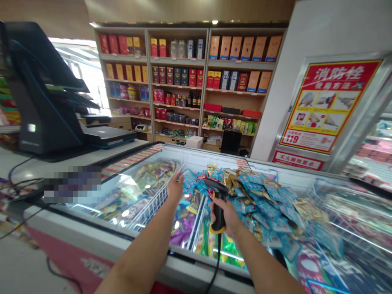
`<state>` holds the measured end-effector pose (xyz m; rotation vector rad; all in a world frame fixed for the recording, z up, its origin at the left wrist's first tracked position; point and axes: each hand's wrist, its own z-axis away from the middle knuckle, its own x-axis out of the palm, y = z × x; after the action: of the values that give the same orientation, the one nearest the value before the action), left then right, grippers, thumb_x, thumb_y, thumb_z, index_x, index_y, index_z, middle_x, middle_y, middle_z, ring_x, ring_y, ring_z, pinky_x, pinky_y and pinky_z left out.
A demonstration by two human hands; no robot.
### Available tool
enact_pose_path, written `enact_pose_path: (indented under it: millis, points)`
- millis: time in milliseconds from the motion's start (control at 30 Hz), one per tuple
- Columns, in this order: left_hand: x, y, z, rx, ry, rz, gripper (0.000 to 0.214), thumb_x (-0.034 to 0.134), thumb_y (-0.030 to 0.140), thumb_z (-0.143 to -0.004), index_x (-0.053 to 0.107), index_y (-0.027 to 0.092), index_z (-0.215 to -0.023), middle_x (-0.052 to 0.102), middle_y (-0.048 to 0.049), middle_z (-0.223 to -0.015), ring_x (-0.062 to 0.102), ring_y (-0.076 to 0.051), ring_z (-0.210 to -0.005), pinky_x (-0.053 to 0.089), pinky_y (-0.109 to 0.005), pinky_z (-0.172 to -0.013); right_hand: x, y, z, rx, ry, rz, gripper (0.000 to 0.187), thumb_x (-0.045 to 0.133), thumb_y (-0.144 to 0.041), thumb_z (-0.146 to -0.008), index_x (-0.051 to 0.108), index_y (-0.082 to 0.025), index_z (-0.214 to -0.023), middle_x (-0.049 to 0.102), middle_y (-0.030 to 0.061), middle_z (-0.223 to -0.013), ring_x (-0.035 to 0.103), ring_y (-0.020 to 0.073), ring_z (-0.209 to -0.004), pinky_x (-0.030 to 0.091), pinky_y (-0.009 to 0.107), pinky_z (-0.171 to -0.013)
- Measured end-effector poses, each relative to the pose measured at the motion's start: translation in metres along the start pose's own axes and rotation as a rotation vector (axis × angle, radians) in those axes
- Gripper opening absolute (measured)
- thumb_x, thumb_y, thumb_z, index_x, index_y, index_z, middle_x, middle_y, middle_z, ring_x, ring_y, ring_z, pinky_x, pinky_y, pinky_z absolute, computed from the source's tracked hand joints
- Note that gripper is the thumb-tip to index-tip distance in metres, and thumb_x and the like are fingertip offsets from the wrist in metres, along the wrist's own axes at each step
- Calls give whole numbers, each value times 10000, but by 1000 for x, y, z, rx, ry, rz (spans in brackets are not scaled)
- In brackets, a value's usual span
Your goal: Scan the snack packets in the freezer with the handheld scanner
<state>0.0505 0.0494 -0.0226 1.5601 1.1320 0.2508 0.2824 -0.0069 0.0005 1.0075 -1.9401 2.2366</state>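
Note:
My right hand is wrapped round the grip of a black and yellow barcode scanner, its head pointing up and left. A cable runs down from its base. To the left, my left hand has its fingers closed at the edge of a light blue snack packet. Beyond and to the right of the scanner lies a big pile of blue packets, with gold packets among them. The pile rests on the freezer's glass top.
Frozen goods in white wire baskets show through the chest freezer's glass. A black checkout terminal stands at the left. Shelves of boxed bottles line the back, and a red fire hydrant sign hangs at the right.

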Motion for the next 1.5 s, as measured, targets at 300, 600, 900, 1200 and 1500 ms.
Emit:
enact_pose_path:
  millis: [300,600,900,1200,1500]
  points:
    - [0,17,11,75,-81,-70,452,470,309,-874,566,183,-1297,679,-87,-1100,636,-224,-932,473,-348,-865,16,-6,-5,-101,9,49,334,741,-410,-657,535,-177,-776,593,-38,-535,481,96,-326,324,205,-321]
    - [-3,23,14,102,-170,-135,436,523,315,-872,576,185,-1284,690,-85,-1076,633,-224,-977,460,-329,-887,35,-11,-32,-138,99,151,372,737,-412,-627,517,-195,-834,559,-74,-511,472,100,-308,338,210,-307]
    - [4,15,10,169,-170,-112,435,526,291,-849,587,174,-1263,544,-98,-1330,566,-230,-1134,431,-337,-981,28,21,-34,-124,120,88,401,735,-428,-618,530,-187,-865,546,-76,-500,460,94,-312,316,207,-320]
    - [3,16,12,118,-151,-35,782,602,242,-780,263,174,-1482,639,-117,-1197,634,-243,-1014,474,-360,-899,35,24,-31,-127,74,125,355,714,-420,-643,504,-195,-820,536,-78,-497,469,99,-321,348,223,-338]
    - [25,20,30,-29,-140,203,503,565,317,-848,503,156,-1320,635,-105,-1227,596,-215,-1125,464,-311,-924,32,13,-27,-218,151,23,306,684,-385,-669,511,-199,-840,542,-77,-505,480,108,-331,356,230,-346]
